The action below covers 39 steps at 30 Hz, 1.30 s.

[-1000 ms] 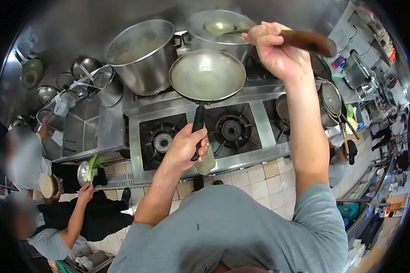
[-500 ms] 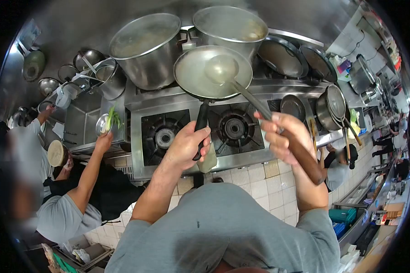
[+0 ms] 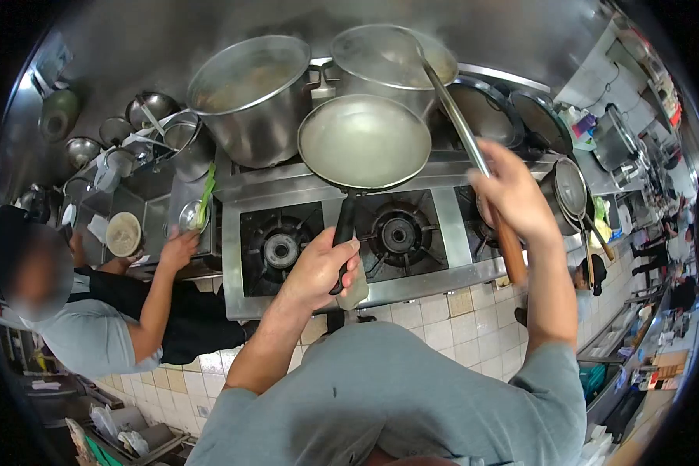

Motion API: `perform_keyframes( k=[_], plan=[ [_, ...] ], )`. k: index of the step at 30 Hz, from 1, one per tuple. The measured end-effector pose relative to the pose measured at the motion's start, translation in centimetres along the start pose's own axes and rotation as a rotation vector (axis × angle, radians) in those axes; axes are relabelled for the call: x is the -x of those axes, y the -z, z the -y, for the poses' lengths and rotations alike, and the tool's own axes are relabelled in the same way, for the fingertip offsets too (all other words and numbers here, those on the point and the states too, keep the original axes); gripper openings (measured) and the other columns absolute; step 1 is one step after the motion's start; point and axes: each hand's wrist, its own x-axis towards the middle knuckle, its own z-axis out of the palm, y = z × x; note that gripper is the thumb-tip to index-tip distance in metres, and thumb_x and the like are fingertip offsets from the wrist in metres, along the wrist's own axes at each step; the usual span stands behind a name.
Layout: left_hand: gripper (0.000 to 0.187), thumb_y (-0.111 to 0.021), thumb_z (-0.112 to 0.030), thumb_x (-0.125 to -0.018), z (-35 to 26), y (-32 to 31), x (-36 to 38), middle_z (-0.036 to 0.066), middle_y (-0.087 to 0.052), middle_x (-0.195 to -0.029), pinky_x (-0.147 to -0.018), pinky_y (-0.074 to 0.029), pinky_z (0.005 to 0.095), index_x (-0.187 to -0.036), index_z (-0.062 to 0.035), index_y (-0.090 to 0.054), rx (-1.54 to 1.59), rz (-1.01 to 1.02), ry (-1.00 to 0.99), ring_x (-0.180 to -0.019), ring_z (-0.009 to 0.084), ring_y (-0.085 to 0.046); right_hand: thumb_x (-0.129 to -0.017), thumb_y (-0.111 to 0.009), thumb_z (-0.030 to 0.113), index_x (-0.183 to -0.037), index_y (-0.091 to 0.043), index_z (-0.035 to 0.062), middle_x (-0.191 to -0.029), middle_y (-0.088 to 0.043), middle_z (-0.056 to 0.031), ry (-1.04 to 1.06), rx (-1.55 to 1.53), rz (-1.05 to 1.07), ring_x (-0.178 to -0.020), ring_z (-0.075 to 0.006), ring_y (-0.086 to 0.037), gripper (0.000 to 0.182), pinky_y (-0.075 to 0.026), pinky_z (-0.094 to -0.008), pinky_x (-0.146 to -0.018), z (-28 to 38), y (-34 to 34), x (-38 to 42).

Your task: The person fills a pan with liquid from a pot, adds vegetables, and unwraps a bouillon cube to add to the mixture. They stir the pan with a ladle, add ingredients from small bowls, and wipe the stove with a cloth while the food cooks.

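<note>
My left hand [image 3: 324, 262] is closed around the black handle of a frying pan [image 3: 365, 144], with a pale cloth-like piece [image 3: 356, 289] hanging below the grip. Cloudy, pale liquid appears to cover the pan's bottom. The pan is held above the stove, in front of two tall stockpots. My right hand [image 3: 512, 190] grips a long ladle [image 3: 457, 113] with a wooden handle. Its bowl reaches into the right stockpot [image 3: 412, 99], blurred by steam or motion. Beside it stands the left stockpot [image 3: 252, 132], holding a brownish liquid.
Gas burners [image 3: 398, 233] sit below the pan. Lidded pans [image 3: 481, 116] stand back right, and strainers over pots [image 3: 571, 186] further right. At left, a co-worker [image 3: 93, 326] by the sink [image 3: 157, 190] holds a bowl [image 3: 123, 234] and a small dish with greens [image 3: 207, 194].
My right hand has lifted and swung the ladle from the pan up to the right stockpot. The pan sits slightly lower in view. The co-worker at left has shifted and turned.
</note>
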Motion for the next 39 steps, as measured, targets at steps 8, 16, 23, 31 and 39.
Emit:
perform_keyframes(
  k=[8, 16, 23, 31, 39],
  plan=[
    [0.010, -0.054, -0.014, -0.101, 0.1, -0.3, 0.2, 0.002, -0.050, -0.072, -0.042, -0.037, 0.0294, -0.106, -0.0077, -0.048, 0.000, 0.002, -0.001, -0.052, 0.0110, -0.046, -0.082, -0.065, 0.011, -0.086, -0.064, -0.0076, -0.076, -0.063, -0.0134, 0.021, 0.094, -0.040, -0.063, -0.0206, -0.062, 0.019, -0.051, -0.0399, -0.056, -3.8, -1.6, -21.6],
    [0.009, -0.054, -0.014, -0.101, 0.4, 0.1, 0.1, 0.001, -0.050, -0.072, -0.042, -0.037, 0.0291, -0.105, -0.0080, -0.049, 0.023, 0.028, -0.017, -0.051, 0.0106, -0.046, -0.084, -0.057, -0.002, -0.072, -0.049, 0.0014, -0.071, -0.054, -0.0078, -0.394, -1.519, 0.352, -0.061, -0.0201, -0.057, 0.015, -0.051, -0.0282, -0.053, -2.3, -2.8, -24.7],
    [0.009, -0.054, -0.014, -0.100, 0.4, 0.5, -0.1, 0.001, -0.050, -0.072, -0.041, -0.036, 0.0288, -0.104, -0.0085, -0.048, 0.028, 0.030, -0.005, -0.051, 0.0105, -0.046, -0.085, -0.049, -0.004, -0.082, -0.042, -0.0028, -0.077, -0.046, -0.0094, -0.111, -1.789, 0.301, -0.059, -0.0152, -0.050, 0.008, -0.051, -0.0249, -0.049, 0.1, -2.1, -22.6],
    [0.010, -0.055, -0.013, -0.100, 0.5, 0.2, -0.1, 0.002, -0.051, -0.072, -0.041, -0.034, 0.0278, -0.102, -0.0084, -0.046, 0.028, 0.014, -0.011, -0.051, 0.0105, -0.046, -0.090, -0.052, 0.000, -0.087, -0.044, -0.0044, -0.080, -0.048, -0.0107, -0.079, -1.840, 0.303, -0.065, -0.0165, -0.054, 0.010, -0.051, -0.0250, -0.050, 2.9, -0.7, -20.0],
    [0.010, -0.056, -0.013, -0.100, 0.8, 0.1, -0.2, 0.002, -0.050, -0.072, -0.040, -0.034, 0.0277, -0.101, -0.0080, -0.047, 0.034, 0.012, -0.005, -0.051, 0.0105, -0.046, -0.091, -0.046, -0.004, -0.144, -0.003, -0.0076, -0.075, -0.045, -0.0071, -0.126, -1.820, 0.341, -0.062, -0.0160, -0.048, 0.068, -0.047, -0.0257, -0.050, 4.6, 0.5, -14.2]
  ],
)
